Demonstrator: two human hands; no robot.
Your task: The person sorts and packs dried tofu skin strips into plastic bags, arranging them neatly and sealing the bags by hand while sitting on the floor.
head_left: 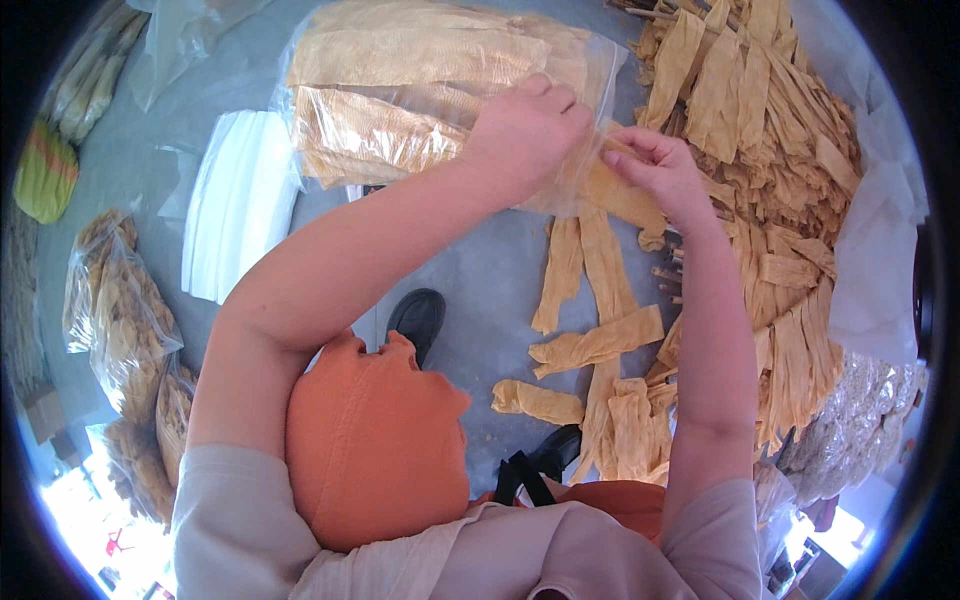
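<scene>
A large clear plastic bag lies in front of me, filled with flat tan strips that look like dried tofu skin. My left hand reaches across to the bag's open right end, its fingers curled over the film there. Just to the right, my right hand pinches a dried tofu skin strip at the bag's mouth. Part of this strip shows behind the clear film, and its lower end hangs below my right hand. What exactly lies under my left fingertips is hidden.
A big heap of similar strips fills the right side, with loose strips on the grey floor. At left are a stack of white plastic bags, filled clear bags and a yellow-green sack. My shoe stands between.
</scene>
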